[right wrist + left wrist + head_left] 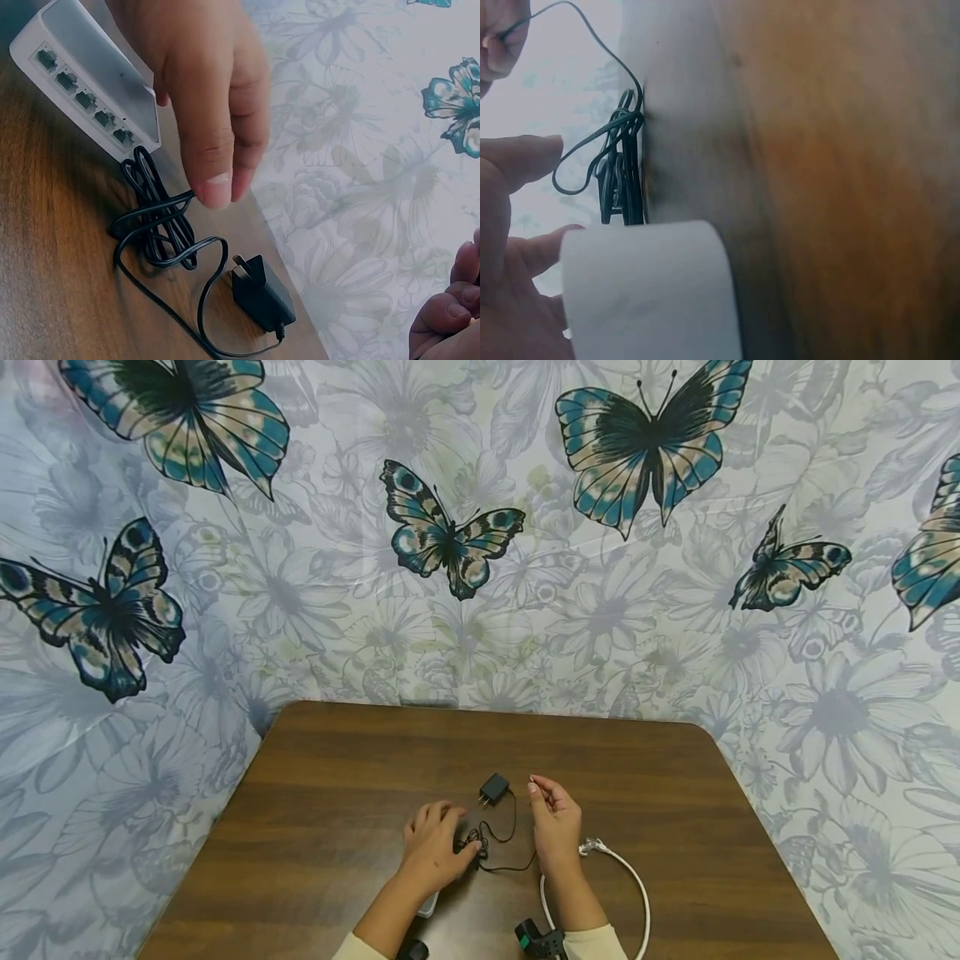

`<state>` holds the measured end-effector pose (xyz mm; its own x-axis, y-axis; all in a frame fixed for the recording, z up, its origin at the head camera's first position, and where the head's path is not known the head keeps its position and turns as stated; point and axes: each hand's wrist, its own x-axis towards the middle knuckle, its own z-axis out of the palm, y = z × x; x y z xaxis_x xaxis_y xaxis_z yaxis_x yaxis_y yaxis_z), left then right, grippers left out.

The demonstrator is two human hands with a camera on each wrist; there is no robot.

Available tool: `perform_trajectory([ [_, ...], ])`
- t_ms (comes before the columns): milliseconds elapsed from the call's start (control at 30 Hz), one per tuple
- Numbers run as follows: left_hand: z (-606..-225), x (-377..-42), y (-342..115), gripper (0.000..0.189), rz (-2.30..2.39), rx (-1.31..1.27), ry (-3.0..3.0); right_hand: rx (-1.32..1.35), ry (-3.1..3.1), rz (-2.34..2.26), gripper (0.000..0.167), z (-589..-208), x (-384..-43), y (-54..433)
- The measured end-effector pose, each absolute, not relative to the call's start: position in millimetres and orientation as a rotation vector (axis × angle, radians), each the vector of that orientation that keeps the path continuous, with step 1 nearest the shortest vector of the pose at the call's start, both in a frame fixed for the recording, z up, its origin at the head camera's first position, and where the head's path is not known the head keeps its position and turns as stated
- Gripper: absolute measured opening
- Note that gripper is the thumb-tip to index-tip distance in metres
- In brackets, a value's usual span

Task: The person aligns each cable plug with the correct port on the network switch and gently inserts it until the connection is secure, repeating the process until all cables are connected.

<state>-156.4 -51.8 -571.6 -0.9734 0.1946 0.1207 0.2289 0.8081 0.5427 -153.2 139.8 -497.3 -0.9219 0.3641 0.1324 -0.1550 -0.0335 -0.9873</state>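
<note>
My left hand point(435, 850) is held over a coiled black cord point(161, 225), thumb and fingers apart around one loop in the left wrist view. Beneath that hand sits a white network switch point(90, 82) with a row of ports, mostly hidden in the head view. To the right, my right hand point(557, 827) pinches the far end of the black cord between thumb and fingers; the tip is largely covered. The cord's other end runs to a black power adapter point(494, 789), lying on the table between the hands with its prongs showing.
A white network cable point(647, 906) curves over the table to the right, its connector end beside my right wrist. The brown wooden table point(337, 760) meets a butterfly-patterned backdrop point(450, 643) at its back edge.
</note>
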Motion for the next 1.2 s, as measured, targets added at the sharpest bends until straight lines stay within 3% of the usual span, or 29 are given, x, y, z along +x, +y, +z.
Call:
perform_trajectory([
  [233,-573,-154,-54,0.065,-0.852,-0.341,-2.993,-0.223,-1.876,1.986,0.02,-527,-167,144],
  [567,-578,-153,-61,0.066,-0.88,-0.376,-3.037,-0.179,-1.893,1.959,0.019,-500,-155,142],
  [1200,-576,-149,-66,0.062,-0.756,-0.273,-3.044,-0.187,-1.882,1.995,0.018,-502,-155,144],
])
